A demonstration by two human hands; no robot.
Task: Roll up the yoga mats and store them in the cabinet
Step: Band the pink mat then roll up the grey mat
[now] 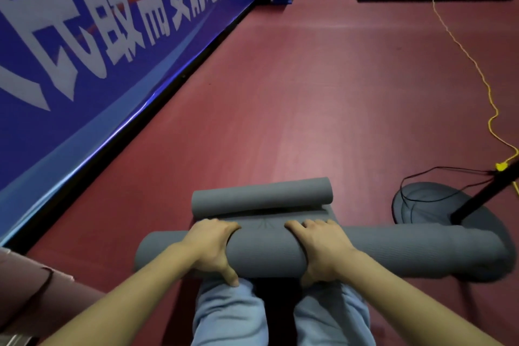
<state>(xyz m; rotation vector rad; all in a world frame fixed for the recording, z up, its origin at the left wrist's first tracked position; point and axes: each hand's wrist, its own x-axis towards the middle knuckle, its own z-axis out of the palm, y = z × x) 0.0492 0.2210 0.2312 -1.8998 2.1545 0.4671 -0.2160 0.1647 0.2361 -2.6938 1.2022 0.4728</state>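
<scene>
Our left hand (212,247): palm down, fingers curled over the thick grey ribbed rolled yoga mat (393,250).
Our right hand (323,250): gripping the same roll.
Beyond: slimmer grey rolled mat (261,195), touching ours.

Along the left of the frame we see a blue banner (92,45) with white characters. A yellow cord (474,64) trails down the right side, above a round stand base (415,205) on the red floor (295,93).
</scene>
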